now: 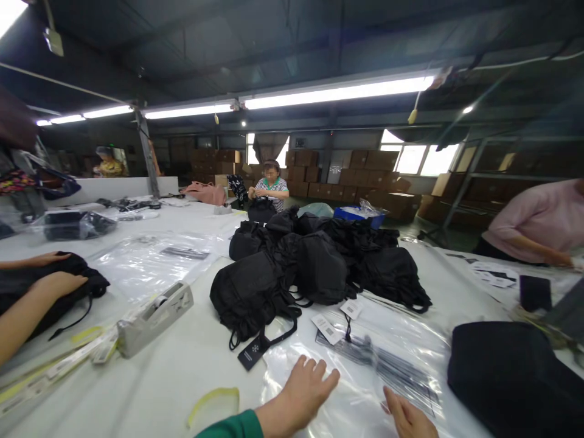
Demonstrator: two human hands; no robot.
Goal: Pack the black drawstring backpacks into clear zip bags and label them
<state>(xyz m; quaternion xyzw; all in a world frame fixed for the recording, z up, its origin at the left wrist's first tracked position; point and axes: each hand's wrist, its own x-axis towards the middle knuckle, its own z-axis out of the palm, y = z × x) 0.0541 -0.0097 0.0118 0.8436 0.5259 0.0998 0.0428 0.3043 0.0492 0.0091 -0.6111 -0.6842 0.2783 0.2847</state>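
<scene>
Clear plastic bags (349,389) with dark printing lie on the white table in front of me. My left hand (303,392), in a green sleeve, rests over their left side with its fingers bent and apart, holding nothing. On their near right part, my right hand (406,417) has fingertips close together and seems to pinch the plastic; its lower part is cut off by the frame. Just beyond lies a black backpack (250,289) with a black hang tag (253,351). White paper tags (326,328) sit on the bags' far edge.
Several more black backpacks (322,267) are heaped behind. To the left are a grey tape dispenser (157,319) and another person's hands on a black bag (93,283). A dark bag (506,371) lies at right. Co-workers stand across and at the right; cartons (369,161) line the back.
</scene>
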